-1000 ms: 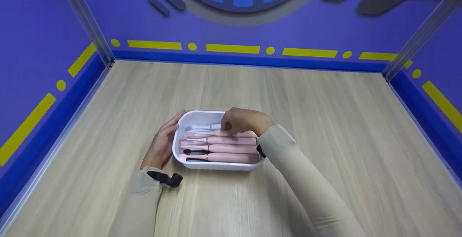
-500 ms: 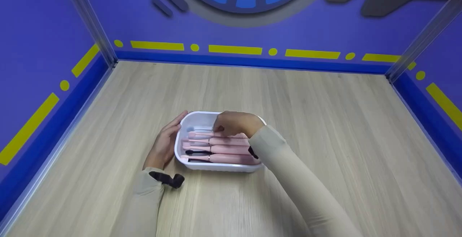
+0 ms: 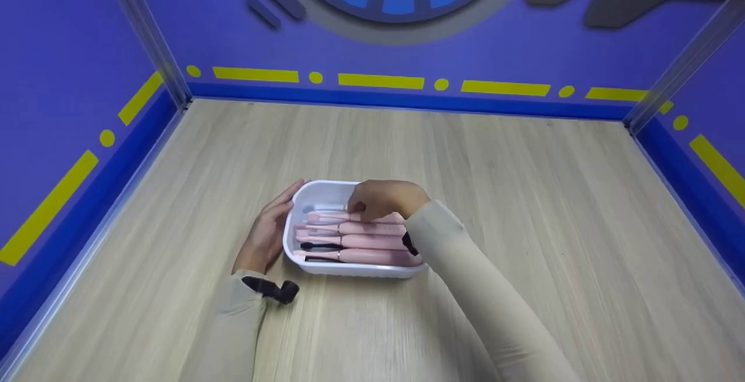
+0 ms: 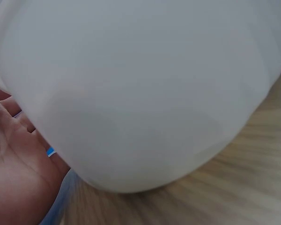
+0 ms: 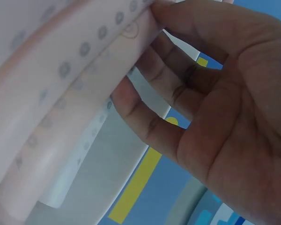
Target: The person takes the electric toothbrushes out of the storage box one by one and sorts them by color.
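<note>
A white plastic bin [image 3: 358, 272] holds several pink electric toothbrushes [image 3: 378, 257], lying side by side with their heads to the left. Black toothbrush necks [image 3: 321, 246] show between them, and a pale toothbrush [image 5: 68, 183] lies at the back. My left hand [image 3: 265, 239] rests along the bin's left end, fingers extended up to the rim; the left wrist view shows its palm beside the white wall. Reaching into the back of the bin, my right hand [image 3: 385, 197] pinches the handle of a pink electric toothbrush [image 5: 110, 68] between thumb and fingertips.
The bin stands on a wood-grain table [image 3: 495, 225]. Purple-blue panels [image 3: 407, 50] with yellow dashes close off the back and both sides, joined by metal corner posts [image 3: 142, 29]. A black wrist camera [image 3: 285, 292] sits on the left sleeve.
My right hand has moved slightly left over the back toothbrushes, then a little back to the right. The left hand stays at the bin's end. The head view has shifted slightly.
</note>
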`<state>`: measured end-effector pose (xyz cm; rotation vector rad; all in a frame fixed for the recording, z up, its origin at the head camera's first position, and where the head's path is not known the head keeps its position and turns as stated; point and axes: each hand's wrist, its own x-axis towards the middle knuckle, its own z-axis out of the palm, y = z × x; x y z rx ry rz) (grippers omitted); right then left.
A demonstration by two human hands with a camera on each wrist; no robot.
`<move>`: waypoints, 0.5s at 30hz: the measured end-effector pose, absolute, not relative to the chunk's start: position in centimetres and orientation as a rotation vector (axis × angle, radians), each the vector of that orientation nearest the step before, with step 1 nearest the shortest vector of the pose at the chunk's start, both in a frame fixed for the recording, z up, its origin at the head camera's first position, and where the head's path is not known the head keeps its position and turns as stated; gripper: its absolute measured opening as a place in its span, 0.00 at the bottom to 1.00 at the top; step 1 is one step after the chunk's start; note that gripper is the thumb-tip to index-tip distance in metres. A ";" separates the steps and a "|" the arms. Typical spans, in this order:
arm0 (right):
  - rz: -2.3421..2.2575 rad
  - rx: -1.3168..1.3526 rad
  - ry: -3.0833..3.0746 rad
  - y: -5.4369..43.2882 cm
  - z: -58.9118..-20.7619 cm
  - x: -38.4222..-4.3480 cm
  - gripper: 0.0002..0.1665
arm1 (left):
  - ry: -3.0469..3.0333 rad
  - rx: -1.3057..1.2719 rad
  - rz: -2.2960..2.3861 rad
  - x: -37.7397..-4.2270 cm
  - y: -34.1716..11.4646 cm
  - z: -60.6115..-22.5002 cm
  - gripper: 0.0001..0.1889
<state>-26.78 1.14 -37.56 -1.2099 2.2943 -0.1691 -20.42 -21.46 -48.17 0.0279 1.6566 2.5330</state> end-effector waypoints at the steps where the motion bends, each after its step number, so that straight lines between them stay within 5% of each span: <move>1: -0.178 -1.199 2.295 1.2 -37.5 -26.8 0.19 | 1.656 0.029 2.529 -20.4 -21.4 -48.1 0.27; 9: -0.169 -1.180 2.312 1.8 -36.8 -26.6 0.08 | 1.665 0.039 2.530 -20.4 -21.4 -48.1 0.27; 15: -0.186 -1.104 2.337 2.0 -37.0 -26.4 0.17 | 1.653 0.062 2.538 -20.3 -21.5 -48.3 0.27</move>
